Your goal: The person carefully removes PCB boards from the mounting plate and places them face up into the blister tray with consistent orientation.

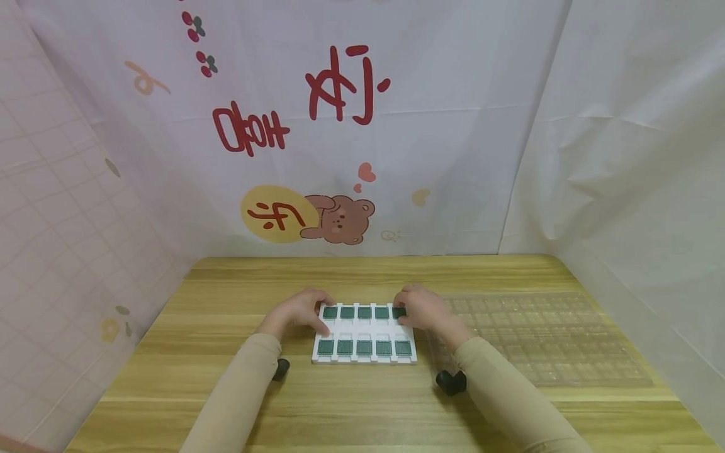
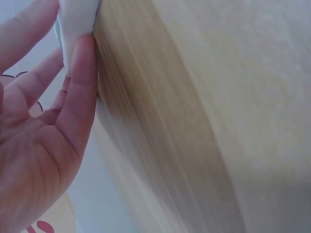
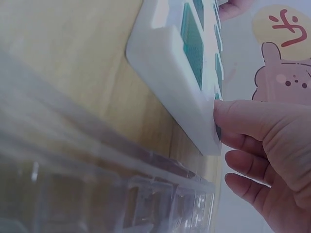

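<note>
A white tray lies on the table with two rows of small green circuit boards in its slots. At its left end my left hand grips the edge, thumb by the side and fingers at the far corner. In the left wrist view, the fingers of that hand press against the white side wall. My right hand is at the far right corner, thumb and forefinger pinching the end circuit board in its slot. The right wrist view shows the other fingers loosely curled beyond the tray's edge.
A large clear plastic tray with many compartments lies on the right side of the table, partly under the right forearm. The wooden table meets a printed white cloth at the back and sides. Black pieces sit at both wrists.
</note>
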A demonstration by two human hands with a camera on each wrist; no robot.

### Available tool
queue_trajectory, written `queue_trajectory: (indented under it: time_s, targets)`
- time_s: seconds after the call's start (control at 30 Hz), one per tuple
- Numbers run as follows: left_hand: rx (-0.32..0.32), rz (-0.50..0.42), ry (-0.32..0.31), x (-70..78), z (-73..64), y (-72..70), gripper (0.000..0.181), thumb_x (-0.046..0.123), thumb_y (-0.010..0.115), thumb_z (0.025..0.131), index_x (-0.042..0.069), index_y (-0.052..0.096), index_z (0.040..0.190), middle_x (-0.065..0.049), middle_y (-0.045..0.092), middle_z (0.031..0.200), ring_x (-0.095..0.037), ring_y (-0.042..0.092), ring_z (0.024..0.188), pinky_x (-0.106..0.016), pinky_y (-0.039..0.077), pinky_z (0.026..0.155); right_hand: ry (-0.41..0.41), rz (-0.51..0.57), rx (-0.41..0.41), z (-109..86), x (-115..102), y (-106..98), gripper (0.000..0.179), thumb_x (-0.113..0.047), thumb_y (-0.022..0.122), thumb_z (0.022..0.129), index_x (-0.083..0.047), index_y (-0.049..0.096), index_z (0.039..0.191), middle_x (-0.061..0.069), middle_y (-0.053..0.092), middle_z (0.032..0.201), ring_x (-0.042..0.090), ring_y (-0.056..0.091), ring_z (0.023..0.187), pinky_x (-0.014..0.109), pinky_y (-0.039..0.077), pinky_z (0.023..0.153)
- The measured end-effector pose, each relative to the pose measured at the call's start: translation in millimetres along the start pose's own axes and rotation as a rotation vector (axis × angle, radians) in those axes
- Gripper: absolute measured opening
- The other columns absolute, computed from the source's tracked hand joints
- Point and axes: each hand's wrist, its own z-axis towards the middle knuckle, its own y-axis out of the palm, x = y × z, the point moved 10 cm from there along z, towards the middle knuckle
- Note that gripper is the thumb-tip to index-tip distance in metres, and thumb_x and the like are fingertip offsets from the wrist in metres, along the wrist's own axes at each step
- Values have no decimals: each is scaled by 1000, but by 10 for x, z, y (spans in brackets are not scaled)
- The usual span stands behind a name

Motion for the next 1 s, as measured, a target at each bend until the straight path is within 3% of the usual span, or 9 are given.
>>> queue_trajectory:
  time_s: [0.33,1.0]
  targets:
    - [-2,20,-2,19,-16,-15,59,8,92,66,4,66,118,-7,55,106,-23,47,97,-38,42,87,23,77,-27,33,56,28,29,-20,87,77,-14,74,102,-4,65,97,18,60,94,37,49,87]
    - [-6,78,-19,19,2,-7,59,12,92,67,7,66,119,-4,57,109,-21,48,99,-41,42,93,-52,193,1,-12,23,-64,24,-13,84,78,-9,72,98,1,66,95,21,59,90,41,48,83]
